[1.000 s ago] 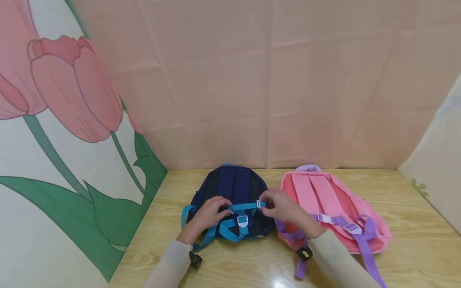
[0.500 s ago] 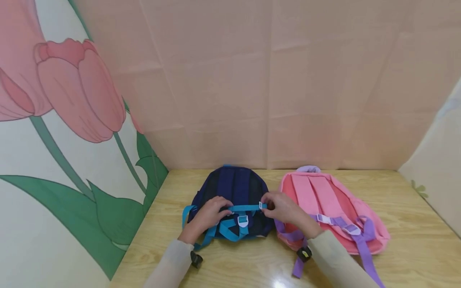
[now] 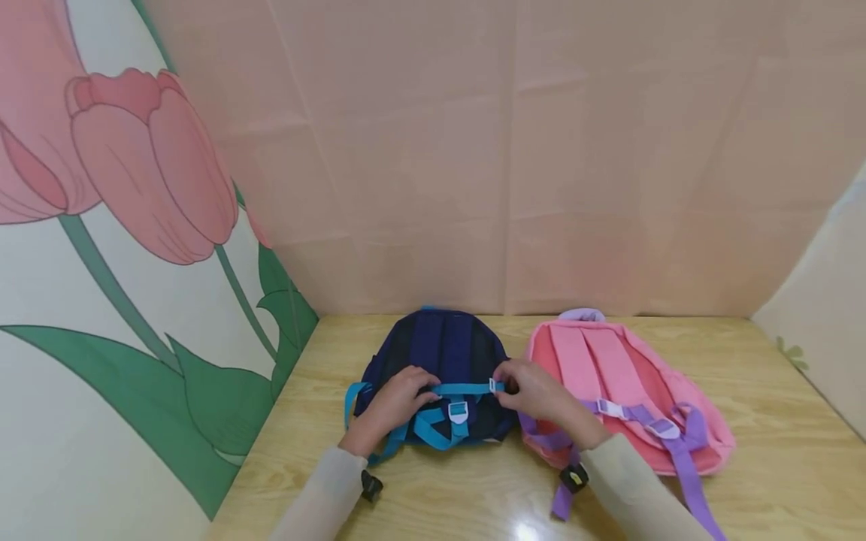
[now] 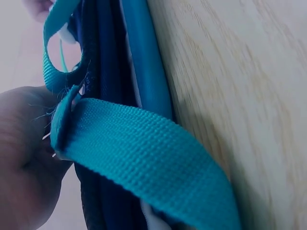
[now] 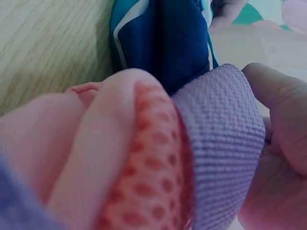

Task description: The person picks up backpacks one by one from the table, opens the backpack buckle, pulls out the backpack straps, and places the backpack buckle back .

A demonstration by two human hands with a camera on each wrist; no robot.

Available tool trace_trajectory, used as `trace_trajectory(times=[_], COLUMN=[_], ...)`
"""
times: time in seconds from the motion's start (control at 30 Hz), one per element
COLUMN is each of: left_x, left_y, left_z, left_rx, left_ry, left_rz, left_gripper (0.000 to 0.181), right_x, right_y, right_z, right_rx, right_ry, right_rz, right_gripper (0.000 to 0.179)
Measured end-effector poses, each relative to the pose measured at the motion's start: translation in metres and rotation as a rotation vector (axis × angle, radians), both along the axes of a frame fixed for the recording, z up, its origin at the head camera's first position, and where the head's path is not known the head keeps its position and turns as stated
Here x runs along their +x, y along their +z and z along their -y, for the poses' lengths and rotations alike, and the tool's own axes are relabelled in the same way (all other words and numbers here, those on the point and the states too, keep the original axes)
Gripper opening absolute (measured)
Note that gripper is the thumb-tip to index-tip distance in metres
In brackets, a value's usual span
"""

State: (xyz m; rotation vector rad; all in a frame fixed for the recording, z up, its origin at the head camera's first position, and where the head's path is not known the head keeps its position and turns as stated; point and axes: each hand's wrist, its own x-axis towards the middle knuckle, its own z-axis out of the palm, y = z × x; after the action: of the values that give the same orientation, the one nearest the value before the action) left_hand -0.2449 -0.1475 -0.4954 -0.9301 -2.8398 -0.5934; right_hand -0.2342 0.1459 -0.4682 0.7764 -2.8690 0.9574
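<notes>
A navy backpack (image 3: 440,342) lies on the table with its shoulder straps facing up. Across its lower part, a turquoise strap (image 3: 463,389) is stretched between both hands. My left hand (image 3: 399,398) pinches the strap's left end between thumb and fingers. My right hand (image 3: 531,387) pinches its right end, right beside a white buckle (image 3: 493,385). Below the strap, a second white buckle (image 3: 458,412) sits on looped turquoise webbing. In the left wrist view, a turquoise strap loop (image 4: 144,143) crosses in front of the navy bag. In the right wrist view, purple webbing (image 5: 225,139) partly hides my right hand.
A pink backpack (image 3: 609,353) lies to the right, close to the navy one, its purple straps (image 3: 688,466) trailing toward the table's front. Wood-grain table (image 3: 453,496) runs beneath both bags. Behind stands a plain pinkish backdrop (image 3: 419,165); a tulip-printed panel (image 3: 135,300) borders the left.
Both hands keep their pinch on the turquoise strap. The right hand and its white buckle have shifted slightly rightward. The whole view has shifted a little.
</notes>
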Motion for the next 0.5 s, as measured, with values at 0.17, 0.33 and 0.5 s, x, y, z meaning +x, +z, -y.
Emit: trace_trajectory(times=[0.17,0.33,0.5], left_x=[-0.0014,-0.0007,0.0000], left_y=[0.0010,0.0023,0.0041], left_z=[0.0000,0.0006,0.0012], left_rx=[-0.001,0.002,-0.006], left_ry=[0.001,0.002,-0.008], left_rz=[0.002,0.011,0.009], left_gripper=[0.022,0.022,0.021], right_x=[-0.0003,-0.0011,-0.0011], right_y=[0.0009,0.0002,-0.0013], right_z=[-0.0012,-0.0025,-0.0027], right_rx=[0.001,0.018,0.027], right_ry=[-0.013,-0.006,0.020], right_rz=[-0.009,-0.042,-0.077], right_gripper=[0.014,0.014,0.014])
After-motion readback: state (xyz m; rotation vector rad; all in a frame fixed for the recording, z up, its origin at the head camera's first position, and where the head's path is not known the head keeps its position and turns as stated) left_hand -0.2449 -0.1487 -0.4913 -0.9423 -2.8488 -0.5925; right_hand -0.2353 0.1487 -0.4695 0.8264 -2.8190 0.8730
